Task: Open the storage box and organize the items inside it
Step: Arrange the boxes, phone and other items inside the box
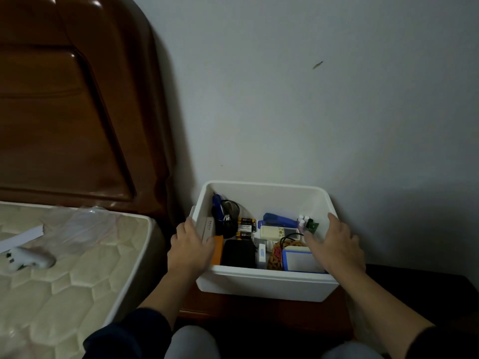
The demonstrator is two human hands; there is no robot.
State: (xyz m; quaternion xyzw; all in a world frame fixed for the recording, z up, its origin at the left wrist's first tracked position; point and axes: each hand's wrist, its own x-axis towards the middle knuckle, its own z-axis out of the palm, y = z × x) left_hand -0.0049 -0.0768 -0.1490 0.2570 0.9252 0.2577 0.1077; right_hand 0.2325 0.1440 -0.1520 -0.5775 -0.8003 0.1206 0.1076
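Note:
The white storage box stands open, with no lid in sight, on a dark wooden nightstand against the wall. Inside lie a blue glue gun with a black cord, batteries, a blue stapler, a white device, a black pouch, an orange item, a blue-framed box and small bottles. My left hand grips the box's left wall near the front corner. My right hand rests on the right rim, fingers spread, thumb reaching inside.
A quilted mattress lies to the left with a clear plastic bag, a white paper strip and a white gadget on it. The brown headboard rises behind it. The wall is close behind the box.

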